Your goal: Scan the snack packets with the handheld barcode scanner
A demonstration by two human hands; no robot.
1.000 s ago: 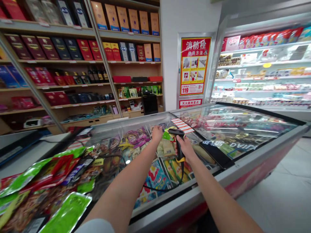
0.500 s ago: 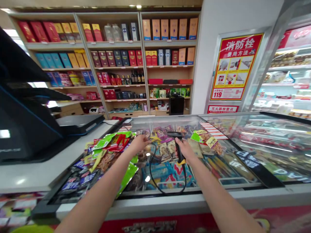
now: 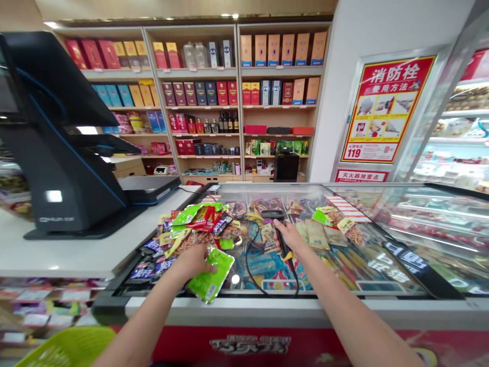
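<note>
Two bare hands work over a chest freezer (image 3: pixel 290 307), and nearest the viewer a yellow-green basket (image 3: pixel 72 340) sits at the lower left. Just beyond the freezer's front edge, the left hand (image 3: pixel 193 265) reaches onto a bright green snack packet (image 3: pixel 216 280), its thumb lying across the film; whether the fingers are closed on it cannot be told. To the right, the right hand (image 3: pixel 289 237) is wrapped around the handle of a barcode scanner (image 3: pixel 272 214), whose black cable (image 3: pixel 248 260) loops over the glass. Farther in, at the left end of the lid, lies a crowded heap of snack packets (image 3: pixel 198 221), red, green and brown, with dark purple packets (image 3: pixel 147 266) at its near side. A few packets (image 3: pixel 349 230) lie apart on the right part of the glass. Judging by that split, the handling looks to be at an early stage: only this small group is separated out, while the green packet and most of the heap remain on the left. Which packets have been scanned cannot be read from their positions alone. Behind the heap, a point-of-sale terminal (image 3: pixel 72 148) stands on the white surface (image 3: pixel 69 260); shelves of boxed bottles (image 3: pixel 200 93) fill the far wall.
</note>
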